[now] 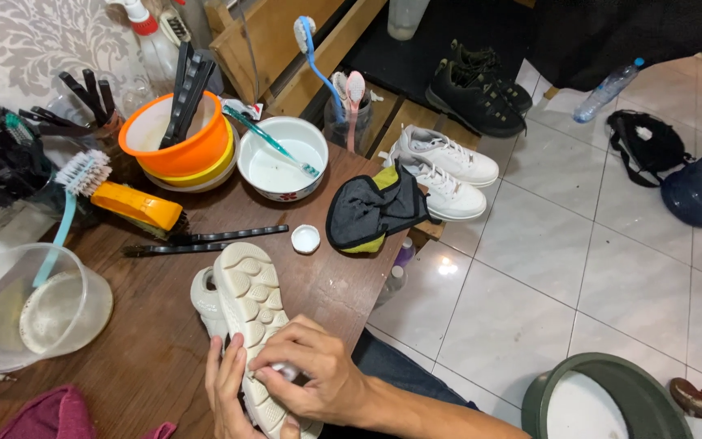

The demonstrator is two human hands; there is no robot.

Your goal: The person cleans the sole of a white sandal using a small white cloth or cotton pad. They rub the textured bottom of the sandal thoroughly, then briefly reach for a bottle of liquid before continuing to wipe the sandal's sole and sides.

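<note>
A white shoe [245,301] lies sole-up at the near edge of the wooden table [156,341]. My left hand [225,390] grips the shoe from the left side at its heel end. My right hand [310,374] presses a small white thing, partly hidden under the fingers, against the cream sole. What that thing is I cannot tell.
On the table stand a white bowl [282,158] with a toothbrush, an orange bowl [174,138] of black brushes, an orange brush [136,205], a clear tub [34,309], a white cap [305,238] and a grey cloth [371,210]. White sneakers [448,167], black shoes [477,89] and a green basin [611,398] sit on the tiled floor.
</note>
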